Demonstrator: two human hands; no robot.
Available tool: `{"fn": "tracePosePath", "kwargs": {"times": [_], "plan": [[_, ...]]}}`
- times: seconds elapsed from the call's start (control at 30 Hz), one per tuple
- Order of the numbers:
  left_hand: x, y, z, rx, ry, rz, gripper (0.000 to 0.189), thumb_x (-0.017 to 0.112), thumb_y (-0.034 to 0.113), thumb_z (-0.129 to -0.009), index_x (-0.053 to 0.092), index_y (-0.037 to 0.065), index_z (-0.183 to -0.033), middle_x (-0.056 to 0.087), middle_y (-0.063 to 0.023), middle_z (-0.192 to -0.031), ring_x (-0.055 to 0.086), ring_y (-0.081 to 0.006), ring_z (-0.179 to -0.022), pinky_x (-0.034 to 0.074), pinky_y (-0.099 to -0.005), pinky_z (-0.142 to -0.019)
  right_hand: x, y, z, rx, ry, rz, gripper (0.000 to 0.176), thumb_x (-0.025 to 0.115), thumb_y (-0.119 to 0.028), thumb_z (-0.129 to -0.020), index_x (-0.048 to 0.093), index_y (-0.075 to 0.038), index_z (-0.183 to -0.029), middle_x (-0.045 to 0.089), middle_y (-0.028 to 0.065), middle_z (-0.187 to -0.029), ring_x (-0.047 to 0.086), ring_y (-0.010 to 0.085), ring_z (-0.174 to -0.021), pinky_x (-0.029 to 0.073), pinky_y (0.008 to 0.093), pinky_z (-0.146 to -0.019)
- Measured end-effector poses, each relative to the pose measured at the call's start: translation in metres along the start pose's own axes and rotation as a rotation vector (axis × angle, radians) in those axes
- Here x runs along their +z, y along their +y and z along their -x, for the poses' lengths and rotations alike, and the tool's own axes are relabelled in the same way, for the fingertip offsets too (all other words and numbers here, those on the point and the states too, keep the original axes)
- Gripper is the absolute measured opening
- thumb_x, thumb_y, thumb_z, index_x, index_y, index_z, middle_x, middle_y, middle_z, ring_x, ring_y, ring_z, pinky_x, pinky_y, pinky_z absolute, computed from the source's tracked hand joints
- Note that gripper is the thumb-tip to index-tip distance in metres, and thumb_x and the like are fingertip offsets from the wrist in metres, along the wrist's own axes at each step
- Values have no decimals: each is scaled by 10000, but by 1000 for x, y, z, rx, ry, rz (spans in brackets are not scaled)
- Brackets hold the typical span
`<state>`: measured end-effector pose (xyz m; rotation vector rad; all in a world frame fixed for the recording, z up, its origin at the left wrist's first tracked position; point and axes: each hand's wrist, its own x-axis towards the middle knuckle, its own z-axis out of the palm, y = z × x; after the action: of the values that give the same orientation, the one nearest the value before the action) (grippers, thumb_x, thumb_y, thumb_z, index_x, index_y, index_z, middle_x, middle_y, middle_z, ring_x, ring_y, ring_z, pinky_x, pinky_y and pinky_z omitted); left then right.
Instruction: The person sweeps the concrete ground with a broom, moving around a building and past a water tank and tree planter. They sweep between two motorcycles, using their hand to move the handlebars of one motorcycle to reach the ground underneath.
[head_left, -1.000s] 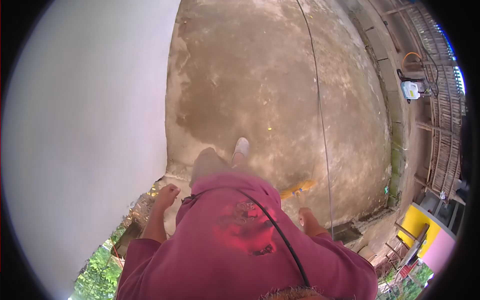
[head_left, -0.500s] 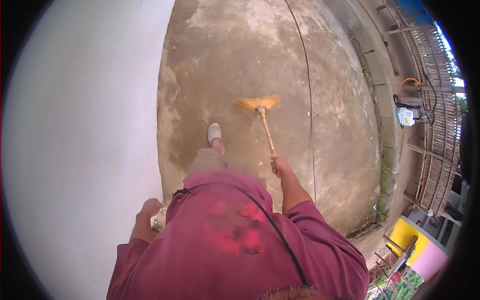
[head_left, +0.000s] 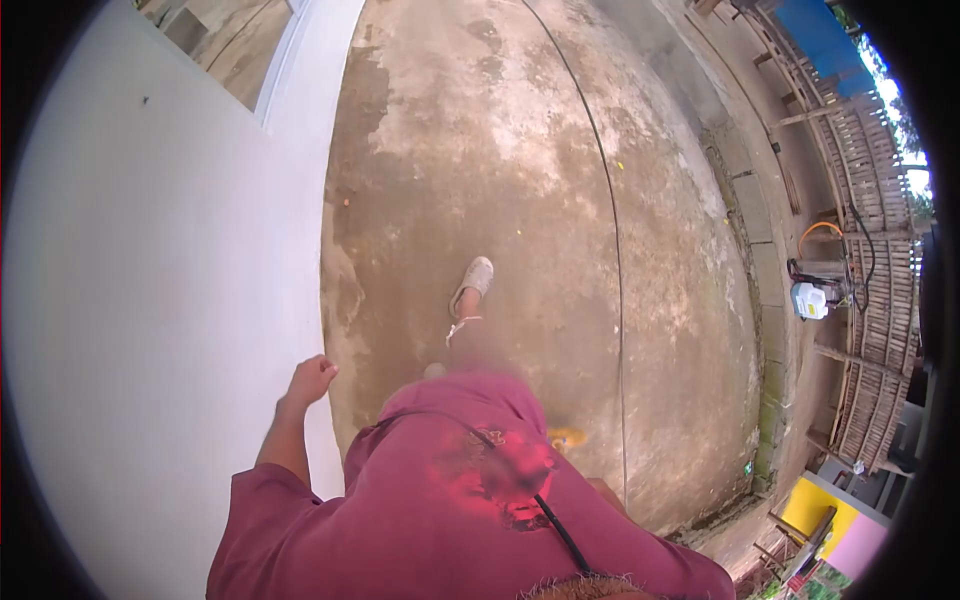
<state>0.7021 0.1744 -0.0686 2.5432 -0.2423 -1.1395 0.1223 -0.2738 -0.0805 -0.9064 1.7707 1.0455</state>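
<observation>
My left hand (head_left: 314, 379) hangs beside the white wall (head_left: 170, 330), its fingers curled closed with nothing showing in them. My right hand is hidden behind my torso; only a sliver of the right forearm (head_left: 605, 490) shows. Close to my right side, the yellow-orange bristles of a broom (head_left: 568, 437) peek out, blurred. Its handle is out of sight, so the grip on it cannot be seen. One foot in a light clog (head_left: 473, 283) is on the concrete floor (head_left: 520, 200) ahead of me.
A dark cable (head_left: 612, 200) runs lengthwise along the floor on the right. Beyond it lies a low block edge (head_left: 765, 260). Further right are a white jug (head_left: 810, 300) and a slatted bamboo fence (head_left: 880, 260). A window (head_left: 235, 45) opens in the wall at upper left.
The broom has swung from the floor ahead back to my right side, and my right hand has gone out of view. My left hand has moved forward. A different foot position shows; I have walked forward.
</observation>
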Motion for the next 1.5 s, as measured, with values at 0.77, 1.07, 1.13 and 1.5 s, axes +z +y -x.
{"fn": "tracePosePath", "kwargs": {"times": [0.77, 1.07, 1.13, 1.5], "plan": [[-281, 164, -367, -101, -45, -11, 343, 669, 328, -920, 698, -2, -1010, 722, -201, -944, 686, -365, -908, 537, -436, -817, -35, -903, 176, -472, -219, -361, 160, 543, -268, -1025, 563, -110, -1009, 420, -53, -637, 339, 68, -456, 265, 253, -411], [-421, 230, -536, -171, -10, 89, 352, 662, 320, -927, 695, -18, -1022, 729, -176, -901, 707, -282, -811, 549, -412, -771, -94, -790, 179, -39, -268, -487, 255, 521, -272, -1034, 598, -53, -928, 386, -6, -548, 359, 121, -409, 284, 297, -400], [-435, 251, -574, -231, -39, 74, 355, 661, 321, -925, 699, -18, -1023, 730, -187, -925, 707, -305, -850, 545, -418, -797, -110, -795, 136, 64, -215, -257, 314, 481, -280, -1036, 617, -42, -883, 416, 28, -523, 411, 171, -406, 309, 339, -393], [-569, 532, -697, -34, -76, 55, 318, 674, 284, -934, 700, -13, -1047, 730, -198, -991, 708, -322, -952, 545, -403, -835, -148, -1199, 105, -93, -176, 293, 342, 466, -261, -967, 637, -20, -794, 520, 158, -495, 484, 299, -398, 361, 444, -409]]}}
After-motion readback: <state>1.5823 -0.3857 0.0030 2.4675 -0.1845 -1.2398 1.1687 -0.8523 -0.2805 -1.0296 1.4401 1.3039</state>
